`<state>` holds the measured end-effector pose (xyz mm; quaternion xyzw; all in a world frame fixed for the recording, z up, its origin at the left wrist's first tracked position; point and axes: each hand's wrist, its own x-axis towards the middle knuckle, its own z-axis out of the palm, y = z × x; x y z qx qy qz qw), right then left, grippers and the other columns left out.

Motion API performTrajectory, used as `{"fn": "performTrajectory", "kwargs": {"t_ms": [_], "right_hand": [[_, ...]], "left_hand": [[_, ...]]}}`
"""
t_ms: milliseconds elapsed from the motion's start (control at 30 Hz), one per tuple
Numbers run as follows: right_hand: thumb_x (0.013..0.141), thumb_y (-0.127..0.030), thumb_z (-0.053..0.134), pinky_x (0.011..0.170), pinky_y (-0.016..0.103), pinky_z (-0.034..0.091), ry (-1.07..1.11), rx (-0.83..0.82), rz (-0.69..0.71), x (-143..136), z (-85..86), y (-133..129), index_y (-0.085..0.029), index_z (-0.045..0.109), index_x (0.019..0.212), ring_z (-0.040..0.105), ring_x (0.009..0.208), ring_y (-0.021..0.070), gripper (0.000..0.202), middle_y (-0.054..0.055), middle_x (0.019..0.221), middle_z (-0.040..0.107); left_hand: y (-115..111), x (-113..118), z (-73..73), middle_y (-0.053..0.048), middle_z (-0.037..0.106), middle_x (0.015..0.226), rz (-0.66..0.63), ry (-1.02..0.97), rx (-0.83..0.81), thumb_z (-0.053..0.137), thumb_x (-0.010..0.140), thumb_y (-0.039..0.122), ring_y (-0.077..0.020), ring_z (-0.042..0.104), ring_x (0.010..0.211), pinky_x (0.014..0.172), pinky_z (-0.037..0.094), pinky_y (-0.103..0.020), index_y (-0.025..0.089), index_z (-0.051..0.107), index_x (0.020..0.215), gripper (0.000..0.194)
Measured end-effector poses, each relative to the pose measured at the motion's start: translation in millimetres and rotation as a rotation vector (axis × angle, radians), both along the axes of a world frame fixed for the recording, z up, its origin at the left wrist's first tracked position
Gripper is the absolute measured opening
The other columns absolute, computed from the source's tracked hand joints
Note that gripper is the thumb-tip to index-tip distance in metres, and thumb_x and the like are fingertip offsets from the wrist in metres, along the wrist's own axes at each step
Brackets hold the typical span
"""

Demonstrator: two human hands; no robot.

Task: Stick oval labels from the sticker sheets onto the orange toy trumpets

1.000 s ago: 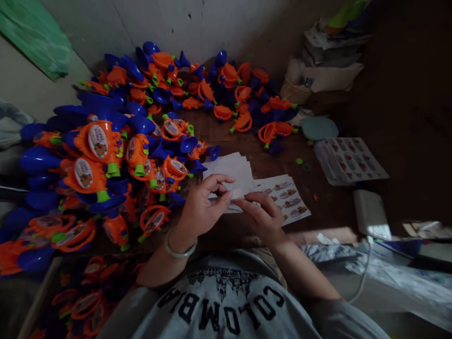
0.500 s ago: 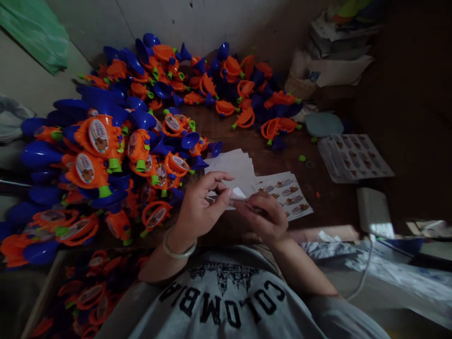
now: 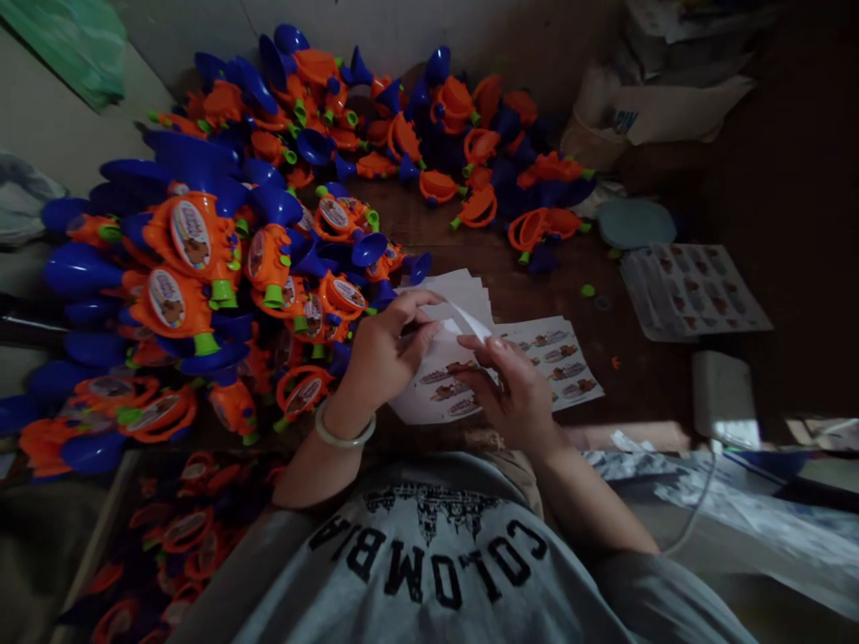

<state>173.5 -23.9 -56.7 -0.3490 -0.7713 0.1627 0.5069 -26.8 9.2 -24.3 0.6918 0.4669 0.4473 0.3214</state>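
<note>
On my table (image 3: 416,226), take the end sticker sheet (image 3: 577,362) as the mark. At its left are my right hand (image 3: 520,389), a paper (image 3: 468,318), then my left hand (image 3: 382,353). Farther left, heaped horns (image 3: 178,300); beyond it, more horns (image 3: 456,107); right, a sheet stack (image 3: 698,291) and corded box (image 3: 721,389).

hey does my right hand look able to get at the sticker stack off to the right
Probably yes: only flat printed sheets and small bits lie between your right hand and the sticker stack, though that hand touches white paper.
</note>
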Motion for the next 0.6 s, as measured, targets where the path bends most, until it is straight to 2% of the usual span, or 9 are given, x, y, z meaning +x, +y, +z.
{"fn": "performTrajectory", "kwargs": {"t_ms": [133, 233, 400, 533, 600], "right_hand": [[0.098, -0.012, 0.066, 0.084, 0.036, 0.07, 0.103, -0.192, 0.03, 0, -6.9, -4, -0.045, 0.035, 0.159, 0.081, 0.092, 0.0176, 0.076, -0.001, 0.108, 0.082], [0.096, -0.012, 0.069, 0.079, 0.035, 0.069, 0.151, -0.235, 0.005, -2, -8.2, -7, -0.043, 0.037, 0.156, 0.081, 0.09, 0.0181, 0.074, -0.002, 0.103, 0.082], [0.094, -0.009, 0.069, 0.079, 0.039, 0.067, 0.105, -0.075, -0.073, -2, -5.4, -6, -0.046, 0.04, 0.153, 0.08, 0.078, 0.0187, 0.075, -0.005, 0.094, 0.083], [0.091, -0.005, 0.066, 0.064, 0.033, 0.062, -0.024, 0.001, -0.154, -2, -5.8, -4, -0.041, 0.064, 0.126, 0.076, 0.073, 0.0181, 0.05, -0.003, 0.087, 0.081], [0.089, -0.005, 0.065, 0.061, 0.033, 0.059, -0.068, 0.069, -0.178, -1, -9.4, -8, -0.041, 0.068, 0.119, 0.073, 0.074, 0.0189, 0.047, -0.002, 0.082, 0.078]], "left_hand": [[4, 1, -2.4, 0.002, 0.077, 0.085, -0.013, 0.013, -0.038, 0.067, 0.094, 0.025, -0.0118, 0.07, 0.071, 0.069, 0.053, -0.023, 0.022, 0.067, 0.115, 0.022], [5, 3, -1.8, 0.001, 0.078, 0.085, -0.035, -0.012, -0.064, 0.068, 0.093, 0.023, -0.0132, 0.072, 0.075, 0.072, 0.054, -0.024, 0.022, 0.068, 0.115, 0.022], [6, 6, -1.8, 0.001, 0.077, 0.084, -0.073, -0.065, -0.103, 0.066, 0.092, 0.022, -0.013, 0.072, 0.074, 0.072, 0.053, -0.024, 0.021, 0.066, 0.117, 0.025], [6, 8, -7.3, 0.001, 0.077, 0.084, -0.072, -0.082, -0.12, 0.066, 0.091, 0.025, -0.014, 0.071, 0.074, 0.07, 0.053, -0.024, 0.021, 0.064, 0.118, 0.027], [9, 8, -12.8, 0.002, 0.076, 0.083, -0.02, -0.067, -0.132, 0.067, 0.09, 0.023, -0.0137, 0.071, 0.073, 0.069, 0.052, -0.024, 0.022, 0.064, 0.117, 0.027]]}}
